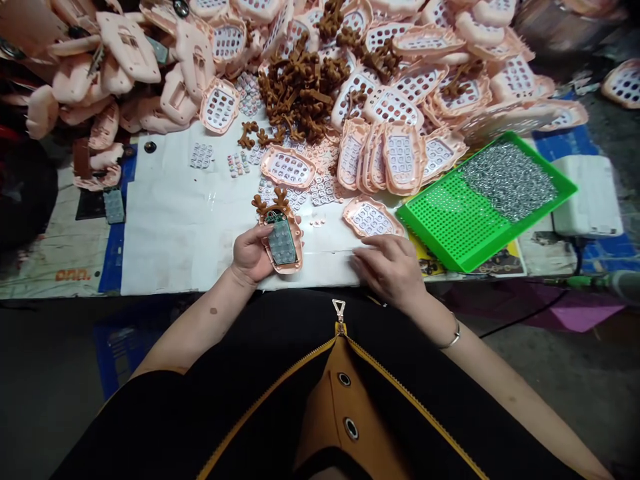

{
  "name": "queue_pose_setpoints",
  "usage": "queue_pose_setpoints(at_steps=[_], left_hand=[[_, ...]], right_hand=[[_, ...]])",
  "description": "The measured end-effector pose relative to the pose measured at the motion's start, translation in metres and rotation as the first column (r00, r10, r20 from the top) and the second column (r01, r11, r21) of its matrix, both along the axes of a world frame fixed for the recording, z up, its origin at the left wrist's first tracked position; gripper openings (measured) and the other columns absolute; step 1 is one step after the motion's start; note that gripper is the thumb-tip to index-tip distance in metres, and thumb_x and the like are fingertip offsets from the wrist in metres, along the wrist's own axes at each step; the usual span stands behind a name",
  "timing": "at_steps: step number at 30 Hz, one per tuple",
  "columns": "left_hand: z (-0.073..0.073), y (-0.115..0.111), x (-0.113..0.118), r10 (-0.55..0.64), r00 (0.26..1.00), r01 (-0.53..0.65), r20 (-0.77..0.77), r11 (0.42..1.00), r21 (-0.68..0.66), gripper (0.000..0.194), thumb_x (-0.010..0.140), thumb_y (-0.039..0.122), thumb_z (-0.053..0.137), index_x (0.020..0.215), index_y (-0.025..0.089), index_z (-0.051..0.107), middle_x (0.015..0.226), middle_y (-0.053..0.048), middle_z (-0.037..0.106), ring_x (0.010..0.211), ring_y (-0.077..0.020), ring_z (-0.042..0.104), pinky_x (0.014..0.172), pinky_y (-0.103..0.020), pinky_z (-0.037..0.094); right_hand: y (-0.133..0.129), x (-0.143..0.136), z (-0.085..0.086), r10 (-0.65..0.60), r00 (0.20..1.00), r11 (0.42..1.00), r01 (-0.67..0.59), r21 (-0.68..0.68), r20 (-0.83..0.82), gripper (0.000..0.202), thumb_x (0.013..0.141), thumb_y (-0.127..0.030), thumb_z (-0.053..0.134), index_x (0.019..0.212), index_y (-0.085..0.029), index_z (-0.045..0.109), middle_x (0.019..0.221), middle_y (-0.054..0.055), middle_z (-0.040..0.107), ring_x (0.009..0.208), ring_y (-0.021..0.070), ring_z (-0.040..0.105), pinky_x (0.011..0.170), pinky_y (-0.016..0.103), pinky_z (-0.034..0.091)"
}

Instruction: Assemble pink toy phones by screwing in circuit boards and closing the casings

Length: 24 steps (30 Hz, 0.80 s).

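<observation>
My left hand (pixel 254 255) is closed around a pink plastic toy shell (pixel 289 269) above the front of the work surface. Inside the shell lies a green circuit board with a grey button pad (pixel 283 243), my thumb resting over its upper edge. Brown antlers (pixel 271 200) stick out from the shell's top. To the right, my right hand (pixel 393 270) hovers by the table's front edge, fingers loosely bent and apart, with nothing visible in them. Just beyond it lies another pink shell (pixel 371 219) fitted with a pale button pad.
A green perforated tray (pixel 435 230) holding many small metal screws (pixel 510 180) stands at right. Behind are heaped pink shells (pixel 400 107), a pile of brown antler pieces (pixel 303 90) and loose button pads (pixel 201 155). More pink housings (pixel 127 50) crowd the back left. A white box (pixel 587 193) sits beyond the tray.
</observation>
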<state>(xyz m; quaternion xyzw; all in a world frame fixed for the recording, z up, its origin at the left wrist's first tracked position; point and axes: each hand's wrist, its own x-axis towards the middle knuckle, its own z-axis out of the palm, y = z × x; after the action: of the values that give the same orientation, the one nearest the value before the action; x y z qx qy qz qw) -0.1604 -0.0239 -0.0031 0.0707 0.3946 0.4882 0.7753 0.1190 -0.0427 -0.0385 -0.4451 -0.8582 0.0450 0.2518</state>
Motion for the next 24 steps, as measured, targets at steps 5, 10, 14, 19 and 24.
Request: queue_pose_setpoints(at_steps=[5,10,14,19,24], left_hand=[[-0.007,0.001,0.005,-0.032,0.999,0.032,0.004,0.998,0.059,0.046,0.069,0.024,0.056,0.110,0.004,0.066,0.090,-0.015,0.075,0.087,-0.0287,0.072,0.090,-0.046,0.054],[-0.021,0.001,0.000,-0.055,0.999,0.054,-0.002,0.988,0.147,0.047,0.072,0.026,0.059,0.113,0.006,0.066,0.096,-0.017,0.075,0.091,-0.0304,0.072,0.092,-0.050,0.053],[-0.022,0.001,0.001,-0.047,0.999,0.046,0.001,0.985,0.163,0.047,0.073,0.025,0.059,0.115,0.004,0.065,0.104,-0.019,0.073,0.092,-0.0303,0.071,0.087,-0.048,0.056],[-0.015,0.000,0.002,-0.016,0.999,0.022,-0.039,0.988,0.155,0.046,0.072,0.022,0.060,0.116,0.011,0.066,0.101,-0.015,0.074,0.088,-0.0275,0.072,0.081,-0.041,0.060],[-0.014,0.000,-0.001,-0.057,0.997,0.065,-0.060,0.988,0.137,0.040,0.070,0.022,0.061,0.107,0.011,0.070,0.092,-0.015,0.075,0.078,-0.0258,0.073,0.069,-0.036,0.062]], right_hand=[[0.017,-0.025,-0.009,0.148,0.989,0.982,-0.151,0.112,0.028,0.012,0.089,-0.029,0.063,0.098,-0.025,0.070,0.115,0.007,0.069,0.114,0.0246,0.057,0.097,0.041,0.044],[0.020,-0.037,-0.008,0.164,0.982,0.963,-0.180,0.203,0.090,0.008,0.088,-0.016,0.061,0.090,-0.020,0.068,0.110,0.006,0.073,0.113,0.0236,0.059,0.102,0.040,0.042],[0.015,-0.035,0.004,0.095,0.995,0.961,-0.093,0.262,0.006,0.007,0.089,-0.016,0.060,0.089,-0.021,0.065,0.107,0.006,0.073,0.107,0.0221,0.063,0.099,0.039,0.045],[0.010,-0.007,0.034,-0.079,0.977,0.931,0.144,0.336,-0.200,0.007,0.091,-0.019,0.057,0.091,-0.025,0.060,0.095,0.005,0.074,0.094,0.0214,0.067,0.086,0.039,0.050],[0.014,0.050,0.048,-0.330,0.921,0.889,0.377,0.258,-0.208,0.006,0.091,-0.024,0.057,0.088,-0.024,0.062,0.094,0.007,0.073,0.090,0.0238,0.067,0.083,0.042,0.049]])
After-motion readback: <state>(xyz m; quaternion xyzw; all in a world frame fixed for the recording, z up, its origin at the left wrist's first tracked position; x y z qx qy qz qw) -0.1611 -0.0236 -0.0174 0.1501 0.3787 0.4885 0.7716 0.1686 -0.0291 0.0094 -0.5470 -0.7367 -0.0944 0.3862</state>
